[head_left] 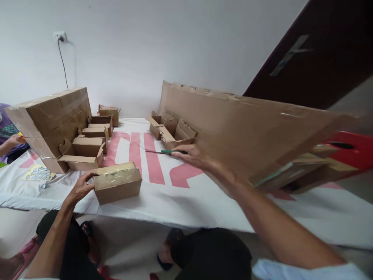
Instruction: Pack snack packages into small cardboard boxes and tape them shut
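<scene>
My left hand point(80, 188) grips the left end of a small closed cardboard box point(118, 191), fingers at its top edge. Clear tape runs along the top of that box, which rests near the table's front edge. Over the middle of the table, my right hand point(190, 154) is closed around a slim screwdriver point(166, 152) with a green and black handle. Its thin dark shaft points left. Just beyond my right hand are small open cardboard boxes point(177, 134).
Several open boxes point(84, 149) line a large carton point(58, 116) at left. A large cardboard panel point(227, 128) leans at right, near a red object point(355, 149). White cloth with pink shapes covers the table point(192, 206). Another person's hand point(14, 142) shows at far left.
</scene>
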`<control>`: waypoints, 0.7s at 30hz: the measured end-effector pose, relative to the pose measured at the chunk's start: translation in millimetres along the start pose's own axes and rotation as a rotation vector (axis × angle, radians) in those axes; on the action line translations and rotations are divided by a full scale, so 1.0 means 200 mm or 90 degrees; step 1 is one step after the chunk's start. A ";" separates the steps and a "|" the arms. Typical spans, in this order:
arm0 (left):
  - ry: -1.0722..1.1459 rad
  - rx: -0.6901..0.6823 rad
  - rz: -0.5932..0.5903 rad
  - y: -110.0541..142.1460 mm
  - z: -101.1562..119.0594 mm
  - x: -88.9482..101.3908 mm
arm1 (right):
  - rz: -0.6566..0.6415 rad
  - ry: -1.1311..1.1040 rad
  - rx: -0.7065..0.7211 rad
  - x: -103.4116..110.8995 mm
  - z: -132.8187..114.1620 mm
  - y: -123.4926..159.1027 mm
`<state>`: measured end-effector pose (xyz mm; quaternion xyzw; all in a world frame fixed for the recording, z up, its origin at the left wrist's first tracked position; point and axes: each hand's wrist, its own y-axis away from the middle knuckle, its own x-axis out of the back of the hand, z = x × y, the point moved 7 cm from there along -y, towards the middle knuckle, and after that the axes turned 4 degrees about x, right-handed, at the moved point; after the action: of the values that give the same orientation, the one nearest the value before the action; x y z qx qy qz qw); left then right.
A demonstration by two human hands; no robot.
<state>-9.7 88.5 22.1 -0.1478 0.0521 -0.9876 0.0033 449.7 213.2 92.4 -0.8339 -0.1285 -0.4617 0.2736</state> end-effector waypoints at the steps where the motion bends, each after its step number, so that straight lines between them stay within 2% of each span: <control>1: -0.004 0.002 -0.002 0.00 0.00 -0.01 | 0.036 0.005 -0.031 -0.07 0.05 0.10; 3: -0.012 -0.001 -0.007 -0.01 0.01 -0.02 | 0.090 0.068 -0.125 -0.25 0.16 0.33; 6: -0.022 -0.009 -0.021 -0.01 0.03 -0.03 | 0.094 0.155 -0.235 -0.56 0.25 0.61; 8: -0.036 0.001 -0.029 -0.02 0.02 -0.02 | 0.093 0.191 -0.286 -0.67 0.28 0.69; 10: -0.057 0.024 -0.026 -0.03 0.00 0.00 | 0.120 0.163 -0.275 -0.68 0.25 0.65; 12: -0.071 0.044 -0.016 -0.04 -0.03 0.02 | 0.161 0.069 -0.179 -0.63 0.11 0.51; 14: -0.077 0.050 -0.015 -0.06 -0.05 0.03 | 0.178 -0.036 -0.015 -0.57 -0.12 0.32; 17: -0.083 0.049 -0.019 -0.09 -0.06 0.03 | 0.112 -0.093 0.180 -0.54 -0.49 0.11; 19: -0.088 0.053 -0.019 -0.10 -0.07 0.04 | 0.029 -0.086 0.288 -0.58 -0.70 0.06; 21: -0.099 0.049 -0.027 -0.11 -0.07 0.03 | -0.003 -0.041 0.355 -0.65 -0.81 0.10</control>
<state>-20.0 111.7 12.9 -0.2250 0.0102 -0.9743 -0.0079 275.0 108.4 45.7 -0.7404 -0.2608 -0.3828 0.4872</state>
